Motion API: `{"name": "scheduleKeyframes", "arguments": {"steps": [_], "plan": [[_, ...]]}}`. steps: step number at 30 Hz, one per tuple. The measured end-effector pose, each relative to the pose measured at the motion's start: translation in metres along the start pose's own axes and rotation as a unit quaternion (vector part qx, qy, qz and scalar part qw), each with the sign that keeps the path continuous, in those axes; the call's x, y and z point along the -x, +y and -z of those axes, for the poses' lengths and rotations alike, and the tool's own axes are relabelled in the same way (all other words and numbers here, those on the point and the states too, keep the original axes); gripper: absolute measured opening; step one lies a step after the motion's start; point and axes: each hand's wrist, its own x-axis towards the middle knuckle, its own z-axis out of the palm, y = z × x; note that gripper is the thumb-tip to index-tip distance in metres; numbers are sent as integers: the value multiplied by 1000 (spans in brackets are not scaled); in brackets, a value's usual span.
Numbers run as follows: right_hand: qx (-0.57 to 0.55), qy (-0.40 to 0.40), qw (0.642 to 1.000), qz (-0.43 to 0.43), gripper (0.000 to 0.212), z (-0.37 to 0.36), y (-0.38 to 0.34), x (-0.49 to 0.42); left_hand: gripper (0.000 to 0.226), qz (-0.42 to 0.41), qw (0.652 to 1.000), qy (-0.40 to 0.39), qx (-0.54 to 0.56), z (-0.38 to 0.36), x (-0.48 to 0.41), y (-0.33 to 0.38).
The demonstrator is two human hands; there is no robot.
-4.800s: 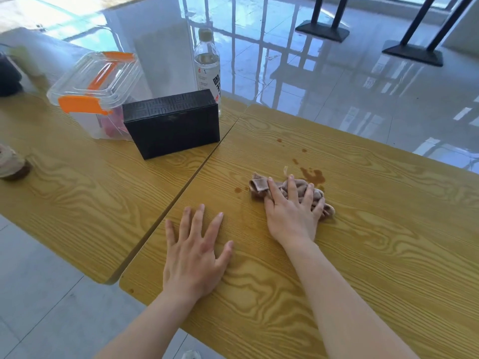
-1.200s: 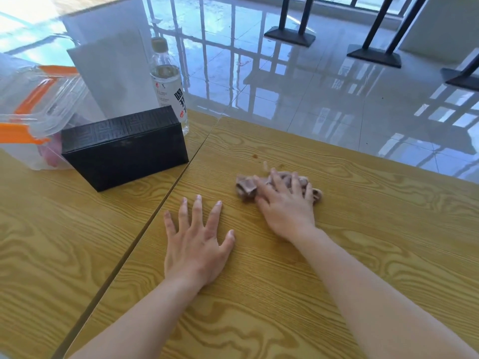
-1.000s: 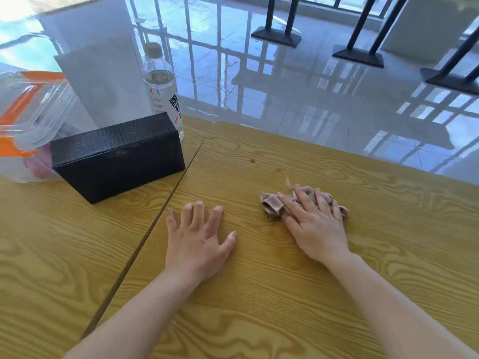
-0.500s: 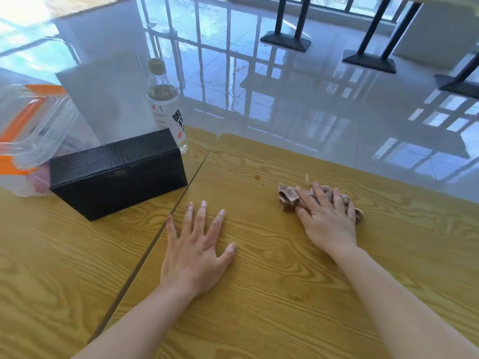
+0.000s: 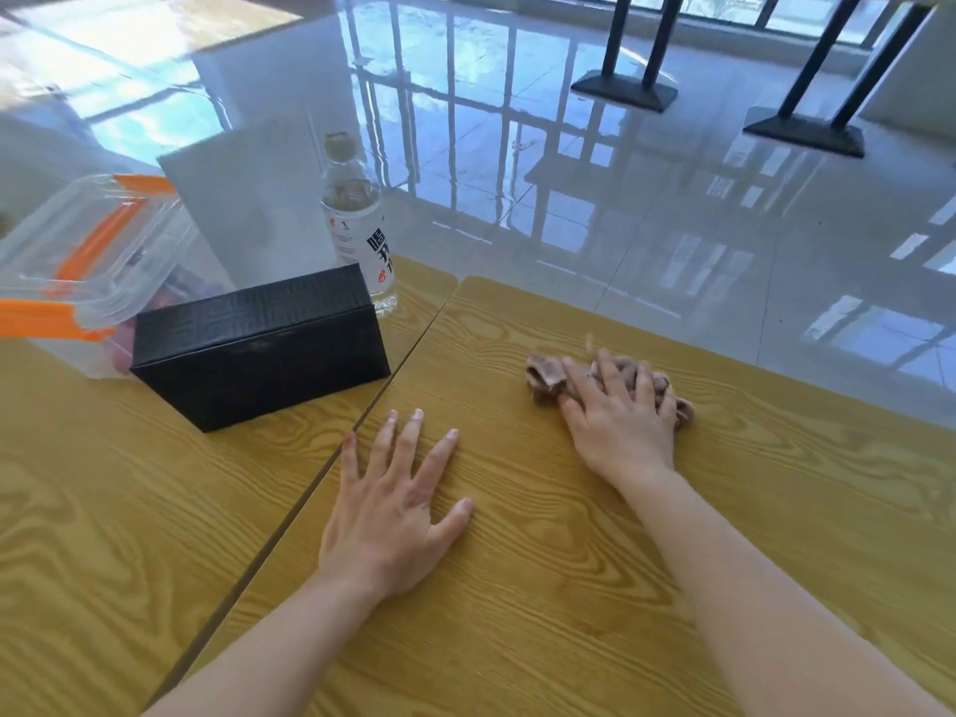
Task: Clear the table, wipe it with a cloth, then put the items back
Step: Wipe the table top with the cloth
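Note:
On the right-hand wooden table a crumpled brownish cloth lies near the far edge. My right hand presses flat on it with straight fingers, covering most of it. My left hand rests flat on the same table, fingers spread, just right of the seam between the two tables. On the left table stand a black box, a clear water bottle behind it, and a clear plastic container with orange clips.
The seam between the tables runs diagonally past my left hand. Beyond the far table edge is glossy tiled floor. Black table bases stand at the back right.
The brown stains seen earlier are gone. My right hand has kept sliding the cloth back and forth over the far part of the table. My left hand has stayed put.

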Motion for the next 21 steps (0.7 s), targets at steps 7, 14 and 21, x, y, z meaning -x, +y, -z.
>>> {"name": "scheduleKeyframes", "arguments": {"steps": [7, 14, 21], "plan": [[2, -1, 992, 122, 49, -7, -65, 0, 77, -2, 1000, 13, -18, -3, 1, -1], [11, -10, 1000, 7, 49, 7, 4, -25, 75, -4, 1000, 5, -7, -2, -1, -1], [-3, -16, 998, 64, 50, 0, -83, -44, 75, -5, 1000, 14, -10, -2, 1, -1]]}}
